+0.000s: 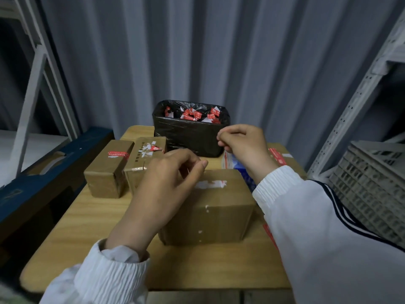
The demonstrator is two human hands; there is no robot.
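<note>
A large brown cardboard box [217, 207] sits in the middle of the wooden table [87, 220], with torn white label scraps on its top. My left hand [166, 185] rests on the box's top left edge, fingers curled at the label remains. My right hand [241, 143] hovers above the box's far right corner, just in front of a bin [190, 134] lined with a black bag. Its fingertips are pinched together; whether a scrap sits between them is too small to tell. The bin holds several red and white label pieces.
Two smaller cardboard boxes [109, 170] [142, 159] with red and white labels stand at the left. A blue and white packet [232, 161] and another labelled box [282, 156] lie behind my right wrist. A grey plastic crate [368, 183] sits at the right, metal shelving on both sides.
</note>
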